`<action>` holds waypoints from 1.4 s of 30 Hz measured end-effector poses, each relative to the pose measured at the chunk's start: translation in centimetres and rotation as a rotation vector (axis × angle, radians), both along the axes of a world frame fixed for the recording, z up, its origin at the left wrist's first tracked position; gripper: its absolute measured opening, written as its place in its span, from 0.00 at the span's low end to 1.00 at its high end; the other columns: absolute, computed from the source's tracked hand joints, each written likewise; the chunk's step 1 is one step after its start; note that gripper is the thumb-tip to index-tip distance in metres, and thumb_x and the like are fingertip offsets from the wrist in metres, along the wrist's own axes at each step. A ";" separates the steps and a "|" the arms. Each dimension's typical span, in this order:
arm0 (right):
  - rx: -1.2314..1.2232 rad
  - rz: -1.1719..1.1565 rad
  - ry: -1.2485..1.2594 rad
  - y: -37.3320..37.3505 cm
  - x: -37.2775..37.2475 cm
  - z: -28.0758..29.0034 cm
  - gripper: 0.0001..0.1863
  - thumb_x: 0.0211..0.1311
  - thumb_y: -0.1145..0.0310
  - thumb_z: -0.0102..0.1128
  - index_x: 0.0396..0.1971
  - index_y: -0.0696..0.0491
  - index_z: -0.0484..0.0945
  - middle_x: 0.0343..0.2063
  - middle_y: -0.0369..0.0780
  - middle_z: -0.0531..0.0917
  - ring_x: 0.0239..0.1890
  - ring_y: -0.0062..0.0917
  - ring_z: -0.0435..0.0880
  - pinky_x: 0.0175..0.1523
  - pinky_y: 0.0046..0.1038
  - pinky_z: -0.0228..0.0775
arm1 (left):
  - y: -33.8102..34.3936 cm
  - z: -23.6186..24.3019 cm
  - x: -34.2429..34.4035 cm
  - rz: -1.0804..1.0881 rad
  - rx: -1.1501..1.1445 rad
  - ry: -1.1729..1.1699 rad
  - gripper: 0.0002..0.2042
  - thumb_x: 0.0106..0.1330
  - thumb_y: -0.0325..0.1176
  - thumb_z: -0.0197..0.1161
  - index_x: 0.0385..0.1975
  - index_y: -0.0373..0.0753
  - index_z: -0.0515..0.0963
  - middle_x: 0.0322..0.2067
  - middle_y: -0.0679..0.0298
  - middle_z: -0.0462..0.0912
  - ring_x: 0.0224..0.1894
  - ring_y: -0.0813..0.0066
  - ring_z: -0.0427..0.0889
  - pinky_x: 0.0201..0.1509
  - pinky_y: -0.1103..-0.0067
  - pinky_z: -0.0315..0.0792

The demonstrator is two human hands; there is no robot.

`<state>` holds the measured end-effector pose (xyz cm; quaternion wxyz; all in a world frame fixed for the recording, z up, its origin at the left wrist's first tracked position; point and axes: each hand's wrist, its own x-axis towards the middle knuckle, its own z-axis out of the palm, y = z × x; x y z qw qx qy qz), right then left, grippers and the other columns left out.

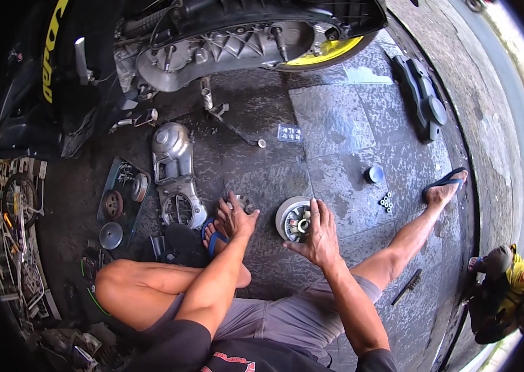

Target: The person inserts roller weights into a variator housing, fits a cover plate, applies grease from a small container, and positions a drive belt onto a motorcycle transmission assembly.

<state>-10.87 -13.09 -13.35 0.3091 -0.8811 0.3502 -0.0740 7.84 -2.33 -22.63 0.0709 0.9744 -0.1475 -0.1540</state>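
Near the middle of the tiled floor, my left hand [239, 218] rests with curved fingers on a small toothed metal part [243, 203], which it partly hides. Just right of it, my right hand [317, 239] grips a round metal pulley assembly [290, 217] with a hub in its centre, thumb at the lower left and fingers along the right side. A long silver engine cover [174, 170] lies beside my left hand, and my left foot in a blue sandal [211, 242] is just behind that hand.
A scooter [212, 59] with exposed drive housing stands ahead. A parts tray [116, 223] lies left. Small white rollers [386, 201], a blue cup [373, 174], a black cover [418, 99] and a brush [406, 286] lie right. Someone in yellow [513, 279] is beyond the right edge.
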 end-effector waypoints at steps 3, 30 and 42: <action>0.046 0.004 -0.038 -0.5 -0.5 0.1 0.64 0.31 0.48 0.79 0.65 0.63 0.50 0.62 0.59 0.57 0.65 0.54 0.57 0.68 0.46 0.52 | 0.2 -1.3 1.3 -0.102 0.019 0.007 0.45 0.45 0.48 0.75 0.65 0.48 0.59 0.64 0.52 0.57 0.63 0.51 0.59 0.63 0.59 0.59; -0.088 -0.017 -0.340 1.5 -1.2 9.5 0.30 0.33 0.72 0.76 0.45 0.52 0.78 0.41 0.44 0.74 0.44 0.36 0.72 0.49 0.36 0.66 | -3.2 15.0 -5.1 0.267 -1.327 1.917 0.36 0.64 0.64 0.39 0.56 0.37 0.69 0.49 0.58 0.76 0.48 0.67 0.78 0.47 0.71 0.75; -0.072 -0.021 -0.352 2.0 -1.7 9.8 0.27 0.35 0.67 0.75 0.43 0.50 0.78 0.54 0.49 0.67 0.57 0.49 0.65 0.61 0.48 0.60 | -2.4 13.8 -5.9 0.394 -1.252 2.015 0.35 0.64 0.63 0.38 0.57 0.38 0.69 0.49 0.60 0.77 0.50 0.65 0.77 0.52 0.68 0.72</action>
